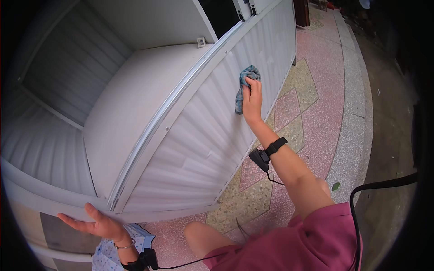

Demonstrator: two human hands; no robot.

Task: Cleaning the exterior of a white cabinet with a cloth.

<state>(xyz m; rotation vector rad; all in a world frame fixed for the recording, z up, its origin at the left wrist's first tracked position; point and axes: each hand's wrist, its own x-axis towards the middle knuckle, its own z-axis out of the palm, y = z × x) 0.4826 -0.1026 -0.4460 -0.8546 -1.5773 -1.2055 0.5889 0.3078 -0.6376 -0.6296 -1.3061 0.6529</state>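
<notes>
My right hand [252,101] grips a crumpled blue-grey cloth [250,73] against the white corrugated side panel [203,142] of a cabinet. The upper part of the cloth bunches at my fingertips and one end hangs beside the hand. At the lower left, my left hand [98,225] has its fingers spread beside the cabinet's corner, holding nothing; whether it touches the frame I cannot tell. A shiny metal sliding track [162,111] runs along the top edge of the panel's frame. Both wrists wear black straps with small devices.
Inside the cabinet is a pale flat board [135,98], with a small white fitting [201,42] at its far end. Patterned terrazzo floor [322,101] borders the panel. A light blue patterned fabric [108,252] lies below my left hand. A black cable [354,203] curves along my right side.
</notes>
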